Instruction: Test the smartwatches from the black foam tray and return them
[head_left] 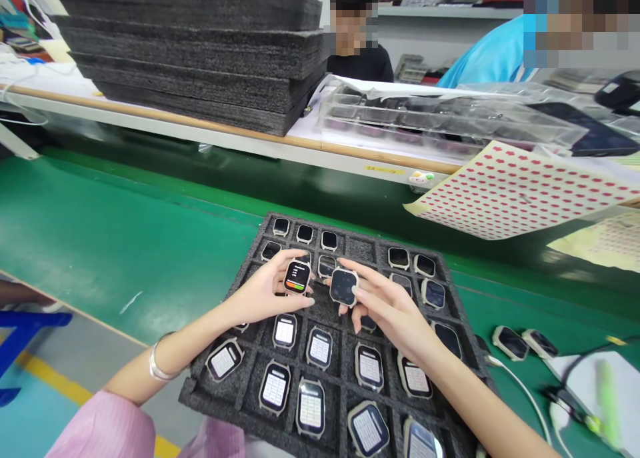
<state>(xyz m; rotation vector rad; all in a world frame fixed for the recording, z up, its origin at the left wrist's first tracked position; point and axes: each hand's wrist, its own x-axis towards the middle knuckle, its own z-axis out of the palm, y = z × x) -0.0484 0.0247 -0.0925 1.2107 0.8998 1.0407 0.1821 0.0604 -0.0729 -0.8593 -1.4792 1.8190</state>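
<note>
Above the foam tray (361,249), a pale-rimmed watch (297,276) shows orange and green.

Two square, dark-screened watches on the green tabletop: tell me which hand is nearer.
Right: the right hand is over the black foam tray, left of the watches; the left hand is farther left.

Above the far side of your table (100,205) runs a shelf (345,155), carrying a stack of black foam (200,65) and, to its right, clear plastic trays (425,119). A sheet with red marks (510,195) hangs over the shelf's front edge. Beyond the shelf you face a person in black (373,65) and another in bright blue (485,55). Past your table's near edge, at left, is a blue frame (30,319) beside a yellow floor stripe (55,378).
</note>
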